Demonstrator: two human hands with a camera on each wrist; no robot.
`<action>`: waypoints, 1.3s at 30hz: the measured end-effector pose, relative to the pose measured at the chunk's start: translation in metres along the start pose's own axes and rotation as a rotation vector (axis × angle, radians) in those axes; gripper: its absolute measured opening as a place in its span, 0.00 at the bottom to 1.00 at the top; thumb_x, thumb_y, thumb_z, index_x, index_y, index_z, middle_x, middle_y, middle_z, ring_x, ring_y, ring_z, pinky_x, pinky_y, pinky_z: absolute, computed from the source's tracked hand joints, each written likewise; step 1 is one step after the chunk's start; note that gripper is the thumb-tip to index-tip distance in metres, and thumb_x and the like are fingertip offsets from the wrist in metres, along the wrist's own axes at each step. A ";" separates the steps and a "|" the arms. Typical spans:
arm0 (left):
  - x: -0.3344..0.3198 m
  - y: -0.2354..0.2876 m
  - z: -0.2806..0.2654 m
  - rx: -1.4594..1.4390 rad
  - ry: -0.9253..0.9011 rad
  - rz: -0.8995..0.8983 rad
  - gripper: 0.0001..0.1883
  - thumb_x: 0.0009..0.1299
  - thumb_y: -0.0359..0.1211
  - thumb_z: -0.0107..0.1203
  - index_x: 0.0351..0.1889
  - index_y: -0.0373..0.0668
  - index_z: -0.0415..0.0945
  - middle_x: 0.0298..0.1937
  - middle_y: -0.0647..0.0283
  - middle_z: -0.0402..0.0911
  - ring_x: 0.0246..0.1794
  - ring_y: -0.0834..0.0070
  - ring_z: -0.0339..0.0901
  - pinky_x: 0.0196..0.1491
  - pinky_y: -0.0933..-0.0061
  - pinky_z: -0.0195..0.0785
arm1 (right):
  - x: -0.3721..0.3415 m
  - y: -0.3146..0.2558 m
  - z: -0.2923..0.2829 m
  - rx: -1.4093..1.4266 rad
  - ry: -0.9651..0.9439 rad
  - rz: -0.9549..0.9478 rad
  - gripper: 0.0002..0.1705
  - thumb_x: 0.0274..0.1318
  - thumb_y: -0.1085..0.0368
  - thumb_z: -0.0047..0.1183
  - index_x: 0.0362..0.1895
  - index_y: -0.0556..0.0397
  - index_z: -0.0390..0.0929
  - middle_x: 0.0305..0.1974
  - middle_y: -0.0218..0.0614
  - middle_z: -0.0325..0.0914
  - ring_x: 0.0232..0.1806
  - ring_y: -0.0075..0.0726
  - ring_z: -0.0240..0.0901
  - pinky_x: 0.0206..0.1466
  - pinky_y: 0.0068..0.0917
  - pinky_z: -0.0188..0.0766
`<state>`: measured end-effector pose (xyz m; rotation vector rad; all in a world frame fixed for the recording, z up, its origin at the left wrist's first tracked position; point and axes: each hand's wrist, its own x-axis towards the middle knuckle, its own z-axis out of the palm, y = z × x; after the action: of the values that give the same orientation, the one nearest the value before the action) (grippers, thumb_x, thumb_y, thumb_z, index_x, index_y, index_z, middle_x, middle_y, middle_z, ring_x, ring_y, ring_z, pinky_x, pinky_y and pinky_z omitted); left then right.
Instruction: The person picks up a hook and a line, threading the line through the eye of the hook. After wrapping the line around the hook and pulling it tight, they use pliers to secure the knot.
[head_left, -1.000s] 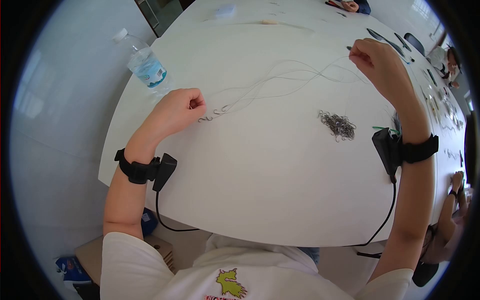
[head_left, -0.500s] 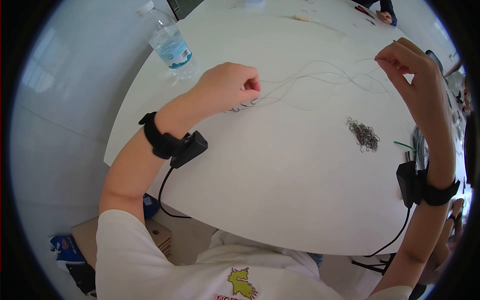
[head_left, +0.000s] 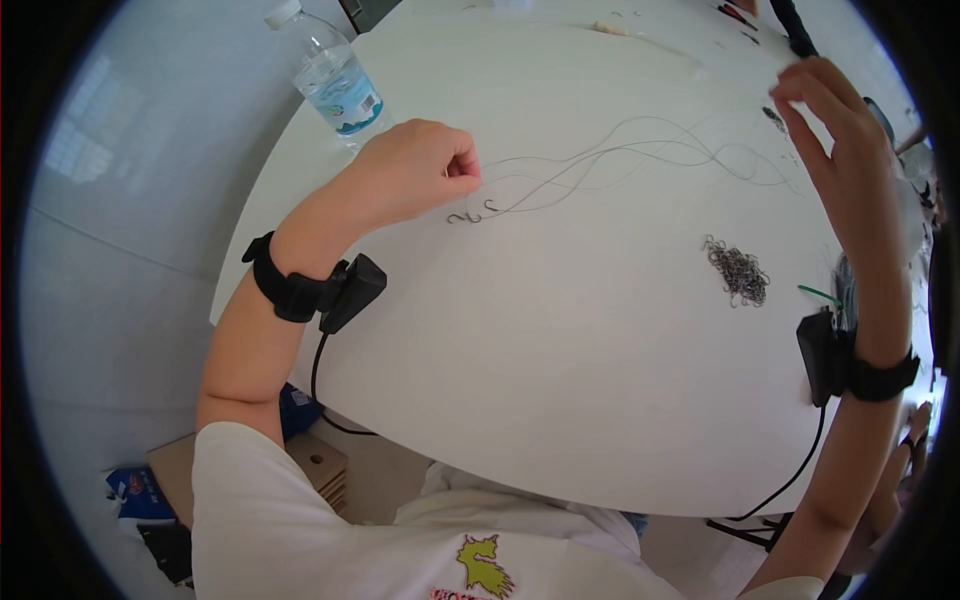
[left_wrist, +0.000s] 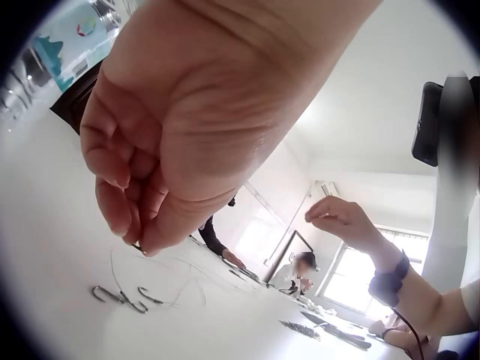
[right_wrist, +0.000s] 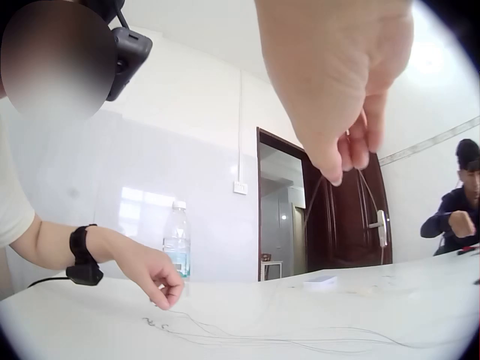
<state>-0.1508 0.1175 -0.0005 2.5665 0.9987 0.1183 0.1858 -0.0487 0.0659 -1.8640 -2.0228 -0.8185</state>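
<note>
In the head view, my left hand (head_left: 415, 168) is close over the table, thumb and index fingertips together. The left wrist view shows a small dark tip, apparently a fish hook (left_wrist: 141, 250), pinched there. Several fish hooks (head_left: 470, 217) tied to thin clear fishing lines (head_left: 610, 150) lie just below this hand. From them the lines run in loose loops across the table to the right. My right hand (head_left: 848, 135) is raised at the far right, thumb and index drawn together. Thin strands of line (right_wrist: 373, 201) hang at its fingertips in the right wrist view.
A pile of loose fish hooks (head_left: 738, 273) sits at the right of the white table (head_left: 560, 380). Behind my left hand stands a water bottle (head_left: 345, 95). A green tie (head_left: 820, 295) and a bundle of line lie by my right forearm. Another person sits across the table.
My left hand went right over the tied hooks, then back slightly left, uncovering them. My right hand rose a little and the lines' right ends lie looser. The head view shifted.
</note>
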 end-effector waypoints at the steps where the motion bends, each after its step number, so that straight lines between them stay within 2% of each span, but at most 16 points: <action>1: -0.002 -0.001 0.002 0.002 0.000 -0.001 0.08 0.68 0.34 0.59 0.33 0.37 0.79 0.27 0.63 0.80 0.26 0.74 0.74 0.31 0.72 0.66 | 0.002 0.002 0.009 -0.014 0.098 -0.057 0.11 0.61 0.70 0.60 0.48 0.48 0.80 0.52 0.29 0.80 0.46 0.38 0.83 0.51 0.32 0.79; 2: -0.003 -0.002 0.006 0.018 -0.011 0.011 0.08 0.68 0.34 0.59 0.33 0.37 0.80 0.27 0.64 0.80 0.26 0.74 0.74 0.32 0.71 0.66 | 0.002 0.003 0.019 -0.030 0.196 -0.114 0.20 0.61 0.71 0.59 0.58 0.45 0.78 0.60 0.30 0.77 0.50 0.43 0.81 0.53 0.34 0.78; 5: -0.005 0.005 0.007 0.080 0.002 0.023 0.08 0.68 0.34 0.60 0.35 0.39 0.80 0.29 0.65 0.79 0.29 0.72 0.75 0.33 0.70 0.67 | -0.005 0.010 0.043 -0.135 0.195 -0.114 0.33 0.59 0.72 0.61 0.68 0.39 0.69 0.72 0.29 0.66 0.60 0.45 0.76 0.56 0.38 0.78; 7: -0.003 0.011 0.013 0.115 0.035 0.037 0.08 0.68 0.35 0.61 0.37 0.40 0.81 0.31 0.66 0.80 0.31 0.72 0.75 0.35 0.70 0.67 | -0.019 0.000 0.036 -0.009 0.092 -0.022 0.37 0.58 0.73 0.61 0.71 0.37 0.67 0.73 0.28 0.63 0.60 0.44 0.76 0.55 0.37 0.79; 9: -0.003 0.014 0.026 0.058 0.286 0.250 0.08 0.67 0.34 0.61 0.40 0.42 0.80 0.38 0.65 0.79 0.36 0.68 0.76 0.37 0.69 0.69 | -0.031 -0.010 0.023 0.158 -0.151 0.104 0.36 0.57 0.74 0.61 0.69 0.39 0.68 0.72 0.29 0.63 0.56 0.44 0.78 0.53 0.37 0.78; 13: 0.013 0.030 0.043 0.007 0.271 0.476 0.09 0.65 0.31 0.61 0.42 0.43 0.77 0.40 0.63 0.76 0.41 0.65 0.76 0.41 0.67 0.71 | -0.049 -0.011 0.006 0.313 -0.311 0.121 0.23 0.56 0.73 0.62 0.57 0.49 0.78 0.62 0.31 0.74 0.48 0.41 0.80 0.44 0.33 0.75; 14: 0.020 0.036 0.044 0.015 0.226 0.526 0.10 0.65 0.29 0.61 0.43 0.43 0.76 0.41 0.63 0.76 0.42 0.64 0.76 0.41 0.66 0.71 | -0.056 -0.014 -0.012 0.278 -0.323 0.239 0.17 0.57 0.72 0.61 0.51 0.52 0.80 0.57 0.32 0.78 0.44 0.40 0.80 0.42 0.32 0.74; 16: 0.015 -0.004 0.031 0.254 0.042 0.199 0.12 0.64 0.28 0.61 0.46 0.43 0.75 0.45 0.61 0.74 0.45 0.65 0.75 0.44 0.66 0.71 | -0.074 -0.001 -0.020 0.261 -0.321 0.228 0.15 0.57 0.70 0.61 0.50 0.53 0.80 0.54 0.33 0.79 0.43 0.42 0.81 0.44 0.35 0.75; 18: 0.007 -0.014 0.021 0.218 -0.001 0.056 0.12 0.65 0.27 0.59 0.46 0.42 0.74 0.48 0.60 0.73 0.47 0.65 0.75 0.45 0.65 0.71 | -0.097 0.018 -0.032 0.235 -0.311 0.234 0.12 0.58 0.67 0.61 0.46 0.54 0.81 0.47 0.36 0.81 0.41 0.45 0.82 0.47 0.39 0.76; 19: 0.007 -0.001 0.023 0.198 -0.007 0.101 0.12 0.65 0.27 0.59 0.46 0.42 0.74 0.48 0.60 0.73 0.47 0.65 0.75 0.45 0.65 0.71 | -0.102 0.030 -0.040 0.198 -0.326 0.264 0.12 0.58 0.67 0.61 0.46 0.54 0.81 0.47 0.36 0.81 0.41 0.45 0.82 0.47 0.39 0.76; 21: 0.001 0.015 0.024 0.219 0.222 0.226 0.11 0.65 0.26 0.57 0.45 0.40 0.74 0.48 0.60 0.74 0.47 0.66 0.76 0.46 0.66 0.71 | -0.118 0.048 -0.050 0.103 -0.418 0.422 0.11 0.58 0.67 0.60 0.45 0.54 0.81 0.45 0.40 0.82 0.41 0.46 0.82 0.47 0.39 0.76; 22: 0.001 0.028 0.023 0.215 0.226 0.245 0.11 0.65 0.26 0.57 0.45 0.40 0.74 0.48 0.60 0.74 0.47 0.66 0.76 0.46 0.66 0.71 | -0.129 0.055 -0.050 0.087 -0.390 0.453 0.10 0.57 0.69 0.59 0.44 0.55 0.82 0.39 0.42 0.83 0.39 0.46 0.81 0.45 0.38 0.76; 24: 0.000 0.056 0.022 -0.072 -0.072 0.223 0.12 0.65 0.26 0.59 0.46 0.40 0.73 0.48 0.61 0.74 0.48 0.66 0.75 0.48 0.68 0.71 | -0.147 0.071 -0.051 0.113 -0.422 0.494 0.10 0.56 0.70 0.59 0.43 0.55 0.82 0.37 0.42 0.83 0.38 0.46 0.81 0.44 0.37 0.76; 28: 0.013 0.046 0.029 0.081 0.008 0.171 0.13 0.64 0.27 0.61 0.46 0.40 0.73 0.49 0.62 0.74 0.50 0.66 0.75 0.50 0.69 0.70 | -0.177 0.076 -0.051 0.176 -0.486 0.578 0.07 0.53 0.71 0.59 0.37 0.55 0.83 0.31 0.41 0.83 0.34 0.44 0.81 0.39 0.36 0.76; 30: 0.014 0.047 0.029 0.152 0.143 0.293 0.14 0.64 0.28 0.62 0.46 0.40 0.74 0.50 0.62 0.74 0.51 0.65 0.75 0.50 0.69 0.69 | -0.187 0.076 -0.048 0.221 -0.515 0.624 0.06 0.50 0.70 0.60 0.34 0.55 0.83 0.31 0.40 0.84 0.33 0.44 0.81 0.39 0.35 0.76; 39: -0.002 0.092 0.034 0.062 0.078 0.349 0.10 0.64 0.27 0.62 0.41 0.39 0.75 0.50 0.62 0.77 0.47 0.66 0.76 0.46 0.71 0.68 | -0.210 0.057 -0.066 0.268 -0.535 0.694 0.05 0.50 0.67 0.62 0.31 0.53 0.80 0.32 0.37 0.80 0.34 0.44 0.79 0.39 0.37 0.73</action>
<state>-0.0872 0.0434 0.0032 2.7898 0.5774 0.2865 0.2586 -0.2577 0.0156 -2.5340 -1.4099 0.1415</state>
